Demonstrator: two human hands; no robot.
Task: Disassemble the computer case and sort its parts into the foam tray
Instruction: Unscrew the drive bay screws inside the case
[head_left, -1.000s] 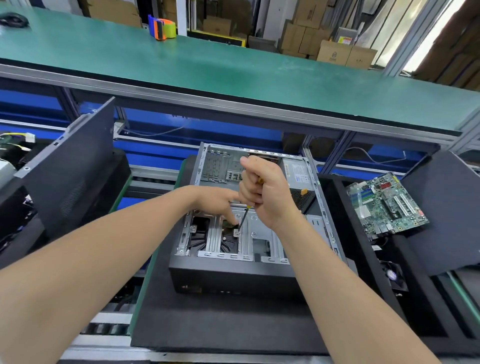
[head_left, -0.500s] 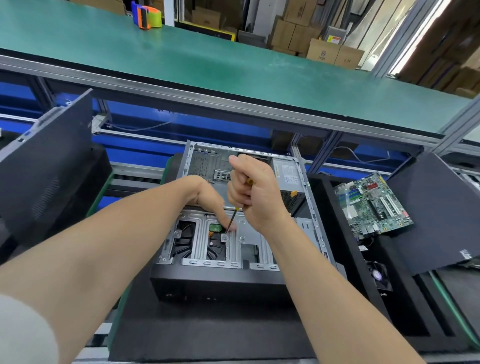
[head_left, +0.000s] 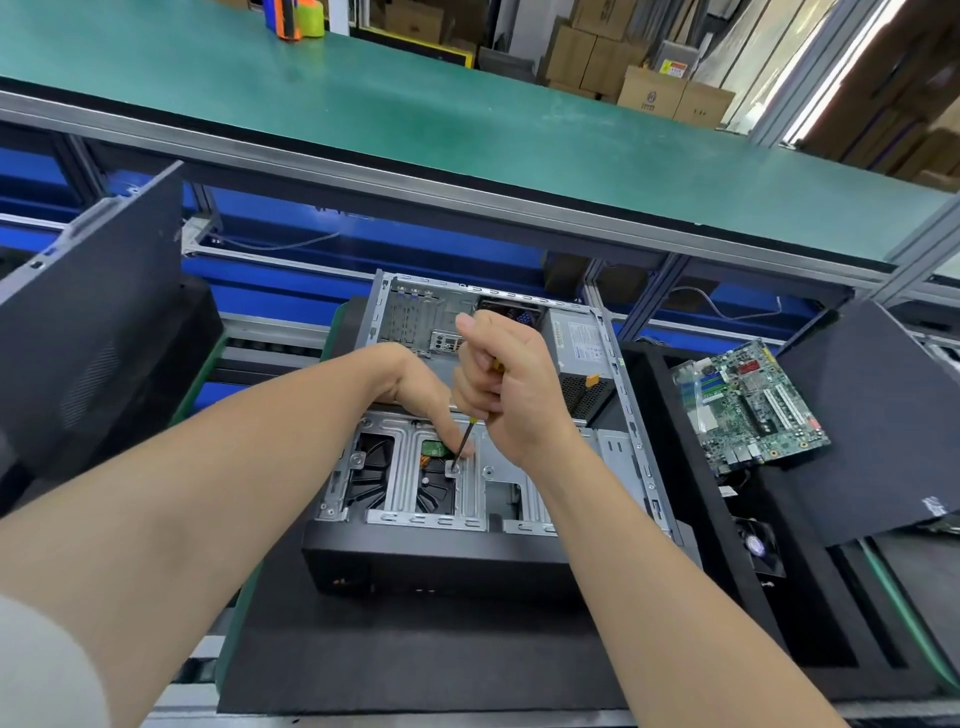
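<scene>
The open computer case (head_left: 639, 457) lies on its side on a black mat, its grey metal drive cage (head_left: 400, 483) facing up. My right hand (head_left: 511, 384) grips a screwdriver (head_left: 464, 441) whose tip stands on a screw in the cage. My left hand (head_left: 423, 395) reaches in beside the shaft, a fingertip touching the cage next to the tip. A power supply (head_left: 579, 348) sits in the case's far right corner. The black foam tray (head_left: 675, 441) to the right holds a green motherboard (head_left: 748, 405) and a small fan (head_left: 758, 545).
A black side panel (head_left: 88, 332) leans at the left, another black panel (head_left: 872, 421) lies at the right over the tray. A green workbench (head_left: 467, 114) runs across the back, with tape rolls (head_left: 296, 15) on it and cardboard boxes (head_left: 649, 88) behind.
The view has shifted slightly, so the case sits a little lower and left in frame. Both hands stay at the same screw with the screwdriver on it.
</scene>
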